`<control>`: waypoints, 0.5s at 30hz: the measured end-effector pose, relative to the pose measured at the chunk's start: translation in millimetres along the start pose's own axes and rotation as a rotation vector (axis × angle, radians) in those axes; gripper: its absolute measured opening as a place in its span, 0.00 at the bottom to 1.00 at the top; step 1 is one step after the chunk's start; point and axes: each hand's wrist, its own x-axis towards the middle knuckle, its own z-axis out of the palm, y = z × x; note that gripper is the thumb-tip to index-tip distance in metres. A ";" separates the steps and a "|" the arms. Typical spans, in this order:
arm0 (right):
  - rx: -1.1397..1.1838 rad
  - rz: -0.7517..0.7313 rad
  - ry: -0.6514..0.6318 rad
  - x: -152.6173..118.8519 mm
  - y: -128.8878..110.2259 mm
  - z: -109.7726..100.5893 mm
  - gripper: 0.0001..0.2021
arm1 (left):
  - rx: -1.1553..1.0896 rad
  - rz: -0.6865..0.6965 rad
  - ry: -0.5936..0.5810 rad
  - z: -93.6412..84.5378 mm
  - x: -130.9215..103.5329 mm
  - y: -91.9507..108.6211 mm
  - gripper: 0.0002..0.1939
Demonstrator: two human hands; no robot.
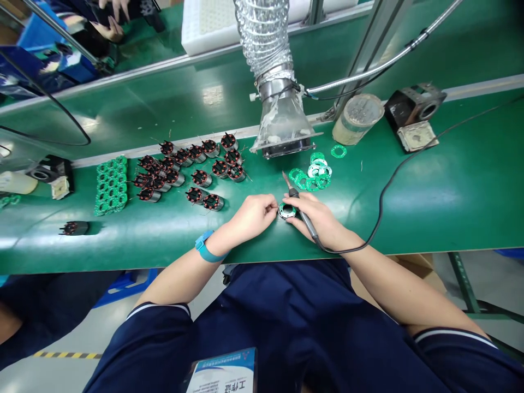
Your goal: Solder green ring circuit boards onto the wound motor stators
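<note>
A motor core with a green and white ring board on top (287, 210) stands near the table's front edge. My right hand (319, 218) is closed round a soldering iron (307, 222), its tip pointing up and away, while thumb and fingers touch the core's right side. At the core's left side, my left hand (256, 215) is pinched; what its fingertips hold is too small to tell. Several green ring boards (319, 171) lie loosely just beyond my right hand. Wound motor cores (201, 178) stand in a group to the left.
An extractor hood (284, 125) hangs over the table ahead. Behind to the right are a round container (358, 119) and a soldering iron stand (415, 114). A stack of green boards (111, 185) lies left. The iron's cable (380, 210) loops right. Another person's hands show at top left.
</note>
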 end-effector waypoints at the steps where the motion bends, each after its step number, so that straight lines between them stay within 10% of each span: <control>1: 0.020 -0.004 0.010 -0.2 2.3 3.0 0.23 | -0.127 -0.092 -0.033 -0.1 -0.1 -1.9 0.03; 8: 0.121 0.064 0.071 -3.9 13.0 14.1 0.20 | -0.933 -0.657 -0.275 0.0 6.1 -13.8 0.15; 15: 0.160 0.091 0.128 -5.9 13.2 19.1 0.18 | -0.960 -0.629 -0.262 -1.7 7.4 -17.9 0.17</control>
